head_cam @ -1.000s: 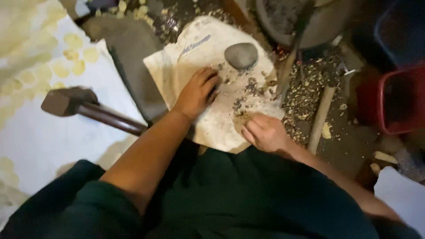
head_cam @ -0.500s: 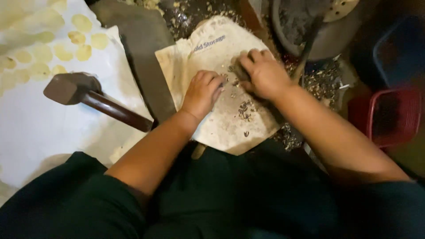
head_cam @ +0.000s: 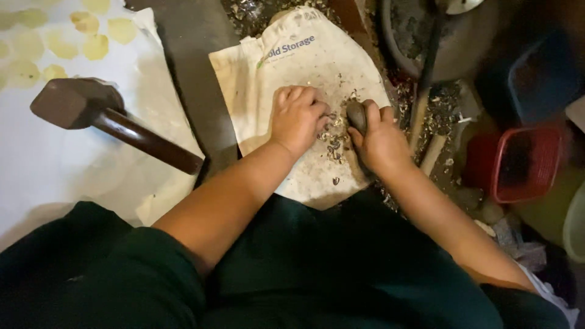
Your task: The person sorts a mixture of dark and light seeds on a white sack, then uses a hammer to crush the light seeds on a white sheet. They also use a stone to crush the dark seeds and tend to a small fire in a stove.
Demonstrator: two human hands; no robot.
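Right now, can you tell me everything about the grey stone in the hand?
The stone is dark grey, smooth and rounded, like a river pebble. Only its upper part shows; the right hand wraps round the rest. It stands on end over the dirty cream cloth bag, among small crushed bits, close beside the left hand.

Both hands rest on the pale cloth bag (head_cam: pixel 286 67); the wooden-handled mallet (head_cam: pixel 109 116) lies left, the red plastic basket (head_cam: pixel 524 164) right.

The floor (head_cam: pixel 201 73) is dark and dimly lit. A white sheet (head_cam: pixel 55 158) covers its left side. A red basket (head_cam: pixel 524 161) stands at right.
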